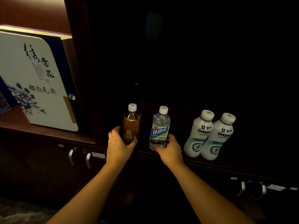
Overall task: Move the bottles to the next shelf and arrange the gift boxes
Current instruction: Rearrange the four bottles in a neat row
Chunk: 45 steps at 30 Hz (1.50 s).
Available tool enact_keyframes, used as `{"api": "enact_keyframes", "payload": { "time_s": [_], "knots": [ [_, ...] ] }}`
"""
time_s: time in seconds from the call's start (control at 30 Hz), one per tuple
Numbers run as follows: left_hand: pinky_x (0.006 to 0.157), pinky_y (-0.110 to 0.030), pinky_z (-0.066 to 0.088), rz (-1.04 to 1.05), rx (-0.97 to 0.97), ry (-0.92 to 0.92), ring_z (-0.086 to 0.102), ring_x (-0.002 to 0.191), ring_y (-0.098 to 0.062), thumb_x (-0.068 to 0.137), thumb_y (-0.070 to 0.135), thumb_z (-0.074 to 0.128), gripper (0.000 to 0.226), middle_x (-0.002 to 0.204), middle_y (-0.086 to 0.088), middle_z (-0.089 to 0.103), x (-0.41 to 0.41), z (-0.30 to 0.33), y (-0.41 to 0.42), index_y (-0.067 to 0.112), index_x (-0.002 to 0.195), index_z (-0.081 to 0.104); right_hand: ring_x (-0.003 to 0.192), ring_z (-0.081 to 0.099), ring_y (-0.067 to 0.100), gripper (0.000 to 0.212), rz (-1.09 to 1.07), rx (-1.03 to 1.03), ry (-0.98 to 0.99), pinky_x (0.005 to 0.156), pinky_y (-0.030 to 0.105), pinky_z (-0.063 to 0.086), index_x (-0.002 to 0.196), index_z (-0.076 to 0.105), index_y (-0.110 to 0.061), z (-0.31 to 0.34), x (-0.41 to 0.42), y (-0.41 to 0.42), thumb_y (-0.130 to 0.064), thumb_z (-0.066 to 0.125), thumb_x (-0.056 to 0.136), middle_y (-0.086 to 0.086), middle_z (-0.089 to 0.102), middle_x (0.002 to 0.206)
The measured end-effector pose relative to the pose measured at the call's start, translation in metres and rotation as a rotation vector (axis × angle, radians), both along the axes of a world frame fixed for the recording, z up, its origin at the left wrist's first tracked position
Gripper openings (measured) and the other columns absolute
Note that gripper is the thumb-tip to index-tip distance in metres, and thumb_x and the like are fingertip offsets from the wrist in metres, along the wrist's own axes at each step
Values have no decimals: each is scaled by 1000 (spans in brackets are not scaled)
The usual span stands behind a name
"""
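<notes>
Amber bottle (pixel 131 125); clear bottle (pixel 159 128), blue label; gift box (pixel 40 78) white, seemingly blue-floral.

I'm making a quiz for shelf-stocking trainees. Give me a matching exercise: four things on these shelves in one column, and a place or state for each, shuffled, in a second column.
Things:
1. amber bottle
2. clear bottle
3. white bottles
4. gift box

Places or states:
A. standing untouched, side by side, at the far right
B. leaning in the lit shelf on the left
C. gripped by the left hand
D. gripped by the right hand

Pairs: 1-C, 2-D, 3-A, 4-B
</notes>
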<state>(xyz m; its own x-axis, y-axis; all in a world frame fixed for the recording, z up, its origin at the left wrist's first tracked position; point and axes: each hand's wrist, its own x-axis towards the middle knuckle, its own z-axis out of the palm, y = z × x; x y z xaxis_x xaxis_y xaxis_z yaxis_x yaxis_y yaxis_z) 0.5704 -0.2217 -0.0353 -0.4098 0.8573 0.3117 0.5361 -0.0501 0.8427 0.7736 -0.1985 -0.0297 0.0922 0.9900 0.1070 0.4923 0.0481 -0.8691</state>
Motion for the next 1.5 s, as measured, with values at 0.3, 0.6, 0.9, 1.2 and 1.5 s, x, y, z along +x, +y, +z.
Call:
{"api": "enact_keyframes", "payload": {
  "time_s": [0.3, 0.6, 0.9, 1.2, 1.5],
  "knots": [
    [78, -25, 50, -90, -117, -42, 60, 111, -21, 74, 40, 85, 81, 127, -4, 54, -7, -11, 21, 20, 139, 41, 74, 54, -8, 57, -33, 1, -33, 62, 8, 40, 124, 55, -21, -5, -8, 4, -28, 84, 76, -24, 56, 85],
    [79, -27, 54, -116, -102, -69, 63, 102, -13, 72, 41, 86, 72, 117, 3, 61, -12, -17, 24, 22, 130, 48, 76, 54, -10, 64, -31, -2, -35, 63, 6, 40, 130, 52, -20, -7, -28, 6, -28, 85, 75, -24, 56, 89],
    [80, -30, 57, -116, -102, -69, 63, 102, -12, 71, 42, 86, 70, 115, 5, 61, -13, -19, 27, 26, 127, 47, 76, 55, -7, 68, -44, 12, -18, 61, 8, 41, 130, 51, -23, -7, -48, 3, -36, 86, 73, -21, 56, 89],
    [73, -20, 48, -120, -110, -59, 61, 101, -11, 71, 43, 85, 75, 118, 4, 59, -12, -20, 25, 24, 132, 45, 100, 64, 9, 75, 37, -9, 28, 79, 23, 52, 136, 47, -23, -6, -41, 2, -38, 85, 74, -13, 63, 110],
    [74, -25, 52, -43, -51, -60, 55, 96, -4, 74, 47, 82, 47, 103, 19, 49, 3, -16, -11, 36, 105, 49, 94, 60, 3, 53, 37, -12, -88, 68, 14, 47, 128, 57, -25, -9, 2, -6, -34, 78, 81, -11, 61, 106]
  ]
}}
